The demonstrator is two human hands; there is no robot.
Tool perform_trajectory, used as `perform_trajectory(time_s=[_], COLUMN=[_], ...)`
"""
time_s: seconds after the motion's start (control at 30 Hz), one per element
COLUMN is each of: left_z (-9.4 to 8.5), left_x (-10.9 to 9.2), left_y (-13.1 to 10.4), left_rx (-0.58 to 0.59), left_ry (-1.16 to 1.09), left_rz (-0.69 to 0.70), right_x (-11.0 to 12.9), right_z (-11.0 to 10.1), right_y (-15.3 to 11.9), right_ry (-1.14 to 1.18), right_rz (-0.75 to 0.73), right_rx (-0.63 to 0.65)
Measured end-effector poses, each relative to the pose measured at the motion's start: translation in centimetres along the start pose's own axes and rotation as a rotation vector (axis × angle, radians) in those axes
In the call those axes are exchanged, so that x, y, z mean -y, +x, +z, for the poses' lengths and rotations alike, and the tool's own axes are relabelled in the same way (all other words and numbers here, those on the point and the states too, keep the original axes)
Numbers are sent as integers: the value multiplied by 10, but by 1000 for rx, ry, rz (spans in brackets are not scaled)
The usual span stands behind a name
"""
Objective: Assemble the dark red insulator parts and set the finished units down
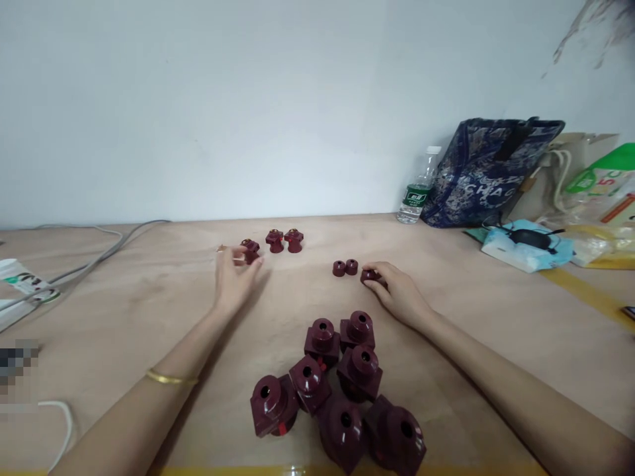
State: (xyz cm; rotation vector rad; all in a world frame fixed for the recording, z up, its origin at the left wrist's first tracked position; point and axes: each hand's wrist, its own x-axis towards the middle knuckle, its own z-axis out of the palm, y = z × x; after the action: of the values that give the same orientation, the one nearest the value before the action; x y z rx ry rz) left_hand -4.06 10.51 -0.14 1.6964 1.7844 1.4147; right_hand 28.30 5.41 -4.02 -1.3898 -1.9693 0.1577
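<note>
My left hand (233,277) reaches to the back left, its fingers closed around a dark red part (251,249). Just right of it stand two similar dark red parts (276,240) with brassy bits on top. My right hand (397,291) pinches a small round dark red cap (368,275) between thumb and fingers, at the table surface. Two more small caps (339,268) sit side by side to its left. Several larger dark red parts with square flanges and holed round tops (322,334) stand grouped between my forearms, some touching.
A water bottle (415,188) and a dark patterned bag (489,175) stand by the wall at the right. Near them lie a blue-white packet (528,248) and plastic packaging (605,198). Grey cables (112,248) cross the wooden table (149,291) at the left.
</note>
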Motion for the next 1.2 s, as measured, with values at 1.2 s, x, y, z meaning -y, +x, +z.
perform_trajectory(time_s=[1.2], left_z=[34], left_x=[-68], left_y=[-60], left_rx=[519], left_ry=[113], left_rz=[857], right_x=[72], right_z=[-16], right_y=[-10], right_ry=[139], right_rz=[20], right_rx=[-12])
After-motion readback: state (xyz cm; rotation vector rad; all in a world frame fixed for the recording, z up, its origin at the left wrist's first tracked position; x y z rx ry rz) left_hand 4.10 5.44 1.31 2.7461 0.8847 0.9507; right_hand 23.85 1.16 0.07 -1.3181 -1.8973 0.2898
